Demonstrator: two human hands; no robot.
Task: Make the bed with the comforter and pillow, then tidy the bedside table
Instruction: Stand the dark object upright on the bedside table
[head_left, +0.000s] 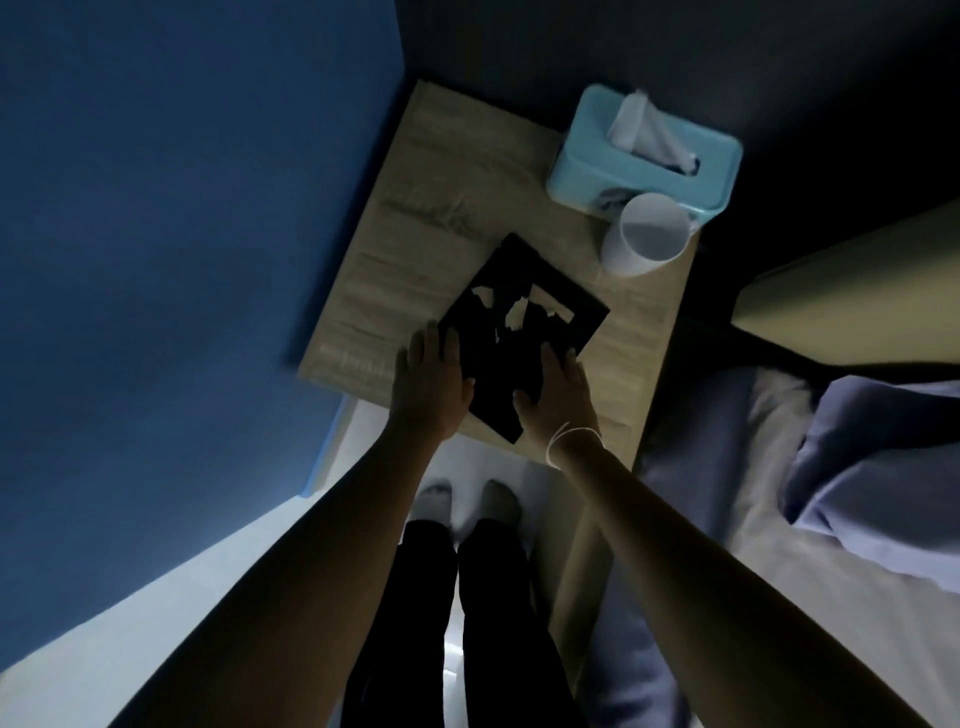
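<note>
While the bed at the right edge of the view already shows a pillow (878, 467) lying over pale bedding (727, 597), we judge that we are now in the second half of the task, tidying the bedside table (415, 249). How neatly the comforter lies we cannot tell, since only a corner of the bed shows.

We take the dark book (524, 332) as our landmark; it lies askew on the near part of the tabletop, one corner reaching past the front edge. Our left hand (431, 384) rests on the book's left edge, fingers fairly straight and laid flat. Our right hand (556, 389) is on its near right edge, fingers bent over the cover; whether they truly clasp it or only press we cannot tell in this dim light.

Beyond the book, to its right, stands a white cup (644, 234), touching or just before a light blue tissue box (644, 156) at the table's back corner.

Squaring the book seems to be what is left.
</note>
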